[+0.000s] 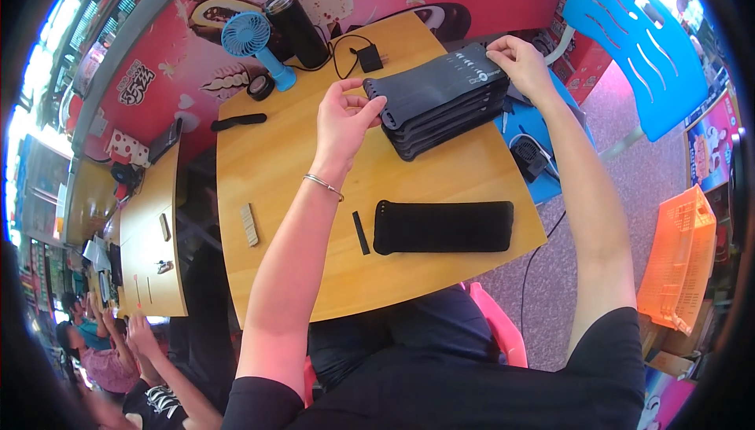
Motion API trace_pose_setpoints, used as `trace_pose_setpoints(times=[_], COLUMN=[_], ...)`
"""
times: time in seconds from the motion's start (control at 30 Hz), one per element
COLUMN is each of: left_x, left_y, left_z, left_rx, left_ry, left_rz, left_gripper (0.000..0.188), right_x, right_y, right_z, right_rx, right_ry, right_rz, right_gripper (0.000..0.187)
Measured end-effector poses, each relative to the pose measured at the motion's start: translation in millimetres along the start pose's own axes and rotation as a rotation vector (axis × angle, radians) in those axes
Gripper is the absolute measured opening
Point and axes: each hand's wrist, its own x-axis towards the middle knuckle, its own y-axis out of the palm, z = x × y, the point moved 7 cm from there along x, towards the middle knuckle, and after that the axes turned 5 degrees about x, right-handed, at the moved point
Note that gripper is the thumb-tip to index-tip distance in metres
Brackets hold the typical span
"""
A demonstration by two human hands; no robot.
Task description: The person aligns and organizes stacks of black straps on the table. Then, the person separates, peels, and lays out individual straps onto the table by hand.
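A stack of flat black packages (450, 128) with hanging-hole ends stands at the far right of the wooden table. My left hand (346, 119) pinches the left end of the top black package (432, 88), thumb over its edge. At its far right corner, the fingers of my right hand (519, 67) close on the same package, which lies on or just above the pile; I cannot tell which. Nearer to me lies a flat black fabric sleeve (444, 227) with a flared left end. Beside it is a thin black strip (360, 233).
On the table (314, 194) are a small tan ridged strip (249, 225), a black elongated piece (239, 122), a blue fan (259, 53), a black flask (296, 31) and a charger (368, 58). Right are a blue chair (637, 45) and an orange crate (675, 261). Other people sit lower left.
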Motion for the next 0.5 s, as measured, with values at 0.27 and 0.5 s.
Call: trace_pose_setpoints(times=[0.27, 0.5], left_x=[0.1, -1.6], left_y=[-0.6, -1.2], left_z=[3.5, 3.1], left_rx=[-0.001, -0.006], left_ry=[0.002, 0.001], left_rz=[0.001, -0.001], left_gripper=[0.046, 0.047], right_x=[-3.3, -5.7], right_y=[-0.6, 0.8], right_z=[2.4, 9.2], right_rx=[-0.034, -0.049], right_ry=[0.03, 0.007], right_rz=[-0.004, -0.006], right_gripper=[0.023, 0.023])
